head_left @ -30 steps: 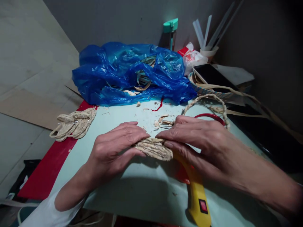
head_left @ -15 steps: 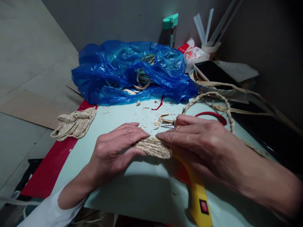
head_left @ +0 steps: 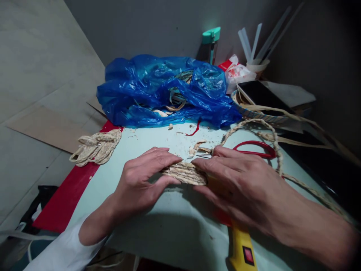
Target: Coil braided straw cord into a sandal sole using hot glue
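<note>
Between my two hands is a small woven piece of coiled straw braid [head_left: 187,174], its rows pressed side by side. My left hand [head_left: 150,175] pinches its left end, thumb below and fingers above. On the right end, my right hand [head_left: 237,177] grips with fingertips on top and thumb beneath. A loose length of straw braid [head_left: 275,137] loops up behind my right hand and trails to the right. Under that hand lies a yellow glue gun [head_left: 244,248], partly hidden. Red-handled scissors [head_left: 255,148] lie just beyond, their blades partly covered.
A blue plastic bag [head_left: 129,96] with dry strips sits at the back. Another coiled braid piece [head_left: 98,147] rests on the red strip at left. A phone [head_left: 262,98], a cup of glue sticks [head_left: 258,67] and a teal-capped object [head_left: 211,35] stand at back right. Scraps litter the table [head_left: 158,141].
My right thumb has come under the right end of the braid piece, and that hand now closes on it. The whole view has shifted slightly; my left hand keeps its pinch.
</note>
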A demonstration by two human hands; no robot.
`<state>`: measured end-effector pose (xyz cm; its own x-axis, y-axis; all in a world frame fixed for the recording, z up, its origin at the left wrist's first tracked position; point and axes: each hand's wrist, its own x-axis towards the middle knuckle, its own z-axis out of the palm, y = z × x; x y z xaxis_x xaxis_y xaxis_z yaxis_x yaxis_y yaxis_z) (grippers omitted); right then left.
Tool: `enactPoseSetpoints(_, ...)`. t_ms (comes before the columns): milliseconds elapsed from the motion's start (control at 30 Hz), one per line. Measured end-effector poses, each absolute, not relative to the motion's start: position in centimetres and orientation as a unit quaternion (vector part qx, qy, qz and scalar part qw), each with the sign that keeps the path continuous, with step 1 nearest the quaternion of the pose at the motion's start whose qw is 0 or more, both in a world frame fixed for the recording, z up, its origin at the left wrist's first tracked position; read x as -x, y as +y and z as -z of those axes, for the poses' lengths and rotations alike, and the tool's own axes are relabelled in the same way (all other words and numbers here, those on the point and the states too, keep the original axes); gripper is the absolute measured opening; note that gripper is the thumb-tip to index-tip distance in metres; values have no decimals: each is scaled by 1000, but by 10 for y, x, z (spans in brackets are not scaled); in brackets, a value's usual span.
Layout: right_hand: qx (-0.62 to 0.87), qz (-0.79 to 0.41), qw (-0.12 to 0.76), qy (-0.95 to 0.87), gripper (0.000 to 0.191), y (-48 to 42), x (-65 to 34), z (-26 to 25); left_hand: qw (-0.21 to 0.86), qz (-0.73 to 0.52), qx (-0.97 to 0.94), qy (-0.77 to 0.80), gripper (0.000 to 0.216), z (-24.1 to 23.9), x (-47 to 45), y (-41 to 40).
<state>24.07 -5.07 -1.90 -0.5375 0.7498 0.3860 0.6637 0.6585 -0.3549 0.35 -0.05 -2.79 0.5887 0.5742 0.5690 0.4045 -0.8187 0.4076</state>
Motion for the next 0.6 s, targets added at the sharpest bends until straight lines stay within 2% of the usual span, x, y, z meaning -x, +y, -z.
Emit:
enactPoseSetpoints(167,402,-99,243,-877,10,-50,-243,18,204,-295,-887,291,56,20,-2,1)
enactPoseSetpoints(267,407,-77,257,-873,9,-50,-244,18,276,-316,-846,330,64,16,0,1)
enactPoseSetpoints(333,412,-41,283,-865,8,-50,-244,20,325,-383,-780,372,60,16,2,2)
enactPoseSetpoints(467,418,14,349,-839,13,-49,-241,24,343,-559,-616,437,33,19,7,10)
enactPoseSetpoints(533,420,41,379,-824,22,-49,-239,25,365,-594,-556,452,25,20,8,15)
enactPoseSetpoints(600,414,77,414,-807,28,-48,-236,26,433,-580,-521,452,24,21,6,17)
